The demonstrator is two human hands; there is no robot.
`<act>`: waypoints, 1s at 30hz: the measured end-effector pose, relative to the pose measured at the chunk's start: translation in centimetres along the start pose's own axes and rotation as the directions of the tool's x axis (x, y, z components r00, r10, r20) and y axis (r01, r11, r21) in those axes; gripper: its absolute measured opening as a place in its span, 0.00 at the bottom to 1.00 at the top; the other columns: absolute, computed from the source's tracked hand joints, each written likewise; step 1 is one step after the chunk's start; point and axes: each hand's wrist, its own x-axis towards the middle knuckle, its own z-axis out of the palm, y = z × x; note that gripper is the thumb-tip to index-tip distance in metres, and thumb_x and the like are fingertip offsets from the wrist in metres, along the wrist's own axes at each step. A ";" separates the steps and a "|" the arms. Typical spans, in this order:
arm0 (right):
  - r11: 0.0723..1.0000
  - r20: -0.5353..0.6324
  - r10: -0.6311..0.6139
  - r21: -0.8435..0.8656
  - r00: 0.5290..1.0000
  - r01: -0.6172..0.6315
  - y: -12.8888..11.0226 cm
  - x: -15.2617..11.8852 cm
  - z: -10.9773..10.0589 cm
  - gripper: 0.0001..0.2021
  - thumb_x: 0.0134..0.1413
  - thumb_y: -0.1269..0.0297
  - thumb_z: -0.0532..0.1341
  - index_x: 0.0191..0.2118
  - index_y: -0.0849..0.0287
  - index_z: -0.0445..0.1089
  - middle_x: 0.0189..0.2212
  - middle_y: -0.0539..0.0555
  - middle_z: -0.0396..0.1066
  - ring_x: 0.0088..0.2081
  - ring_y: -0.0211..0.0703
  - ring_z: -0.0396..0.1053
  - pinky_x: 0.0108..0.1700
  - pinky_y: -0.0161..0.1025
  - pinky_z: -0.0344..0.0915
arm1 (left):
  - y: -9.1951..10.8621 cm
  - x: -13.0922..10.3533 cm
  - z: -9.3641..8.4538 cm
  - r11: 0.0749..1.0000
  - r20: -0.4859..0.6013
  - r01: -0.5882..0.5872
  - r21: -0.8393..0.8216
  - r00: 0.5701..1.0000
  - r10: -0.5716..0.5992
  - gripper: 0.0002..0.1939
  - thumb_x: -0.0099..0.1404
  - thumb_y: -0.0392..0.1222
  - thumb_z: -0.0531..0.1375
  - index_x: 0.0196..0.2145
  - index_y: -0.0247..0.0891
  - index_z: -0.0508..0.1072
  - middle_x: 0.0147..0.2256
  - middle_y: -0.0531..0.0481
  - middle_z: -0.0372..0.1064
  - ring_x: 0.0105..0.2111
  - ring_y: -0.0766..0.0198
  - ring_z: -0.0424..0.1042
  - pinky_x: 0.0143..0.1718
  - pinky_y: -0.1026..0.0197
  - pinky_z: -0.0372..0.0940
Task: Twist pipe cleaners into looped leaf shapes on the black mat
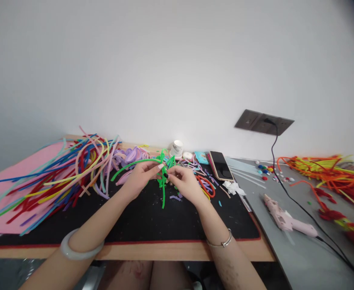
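Green pipe cleaners (164,193) are held between both of my hands above the black mat. One long green strand curves out to the left, another hangs straight down, and bent loops stick up at the top. My left hand (142,177) pinches the bundle from the left with thumb and fingers. From the right, my right hand (184,180) pinches it too, fingertips close to those of the left. Where exactly the strands cross is partly hidden by the fingers.
Left lies a heap of coloured pipe cleaners (83,169) on a pink sheet (1,209). Behind my hands stands a paper cup (177,149). To the right are a phone (221,165), a pink glue gun (288,219) with a black cord, and orange and red pipe cleaners (324,173).
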 end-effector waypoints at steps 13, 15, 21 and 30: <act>0.938 0.008 -0.163 -0.309 0.987 0.157 0.5 0.0 0.2 0.09 0.54 0.69 0.51 0.25 0.59 0.64 0.20 0.48 0.60 0.23 0.36 0.57 0.29 0.33 0.51 | -0.6 0.3 -0.3 0.985 -0.034 -0.069 0.157 0.997 0.075 0.19 0.50 0.52 0.64 0.32 0.34 0.69 0.28 0.50 0.69 0.30 0.64 0.69 0.31 0.62 0.66; 0.949 -0.018 -0.140 -0.289 0.990 0.128 0.5 0.0 0.2 0.09 0.54 0.69 0.50 0.26 0.59 0.63 0.20 0.47 0.60 0.24 0.36 0.57 0.29 0.33 0.52 | -0.4 0.2 -0.3 0.989 -0.054 -0.051 0.137 0.997 0.059 0.20 0.48 0.52 0.65 0.33 0.34 0.70 0.28 0.50 0.70 0.30 0.63 0.70 0.32 0.61 0.66; 0.972 -0.031 -0.106 -0.213 0.994 0.097 0.7 0.1 0.1 0.08 0.55 0.66 0.51 0.27 0.59 0.61 0.21 0.47 0.58 0.25 0.36 0.56 0.28 0.33 0.52 | -0.3 0.2 -0.4 0.995 -0.090 -0.019 0.102 0.996 0.028 0.23 0.46 0.51 0.66 0.36 0.32 0.74 0.31 0.48 0.73 0.34 0.60 0.71 0.36 0.58 0.67; 0.970 0.015 -0.099 -0.223 0.995 0.100 1.0 0.2 0.1 0.09 0.55 0.68 0.51 0.26 0.60 0.62 0.20 0.47 0.59 0.25 0.35 0.57 0.29 0.32 0.53 | -0.9 0.4 -0.6 0.998 -0.146 0.032 0.058 0.989 -0.024 0.27 0.44 0.49 0.68 0.40 0.31 0.74 0.28 0.49 0.73 0.28 0.63 0.71 0.35 0.58 0.68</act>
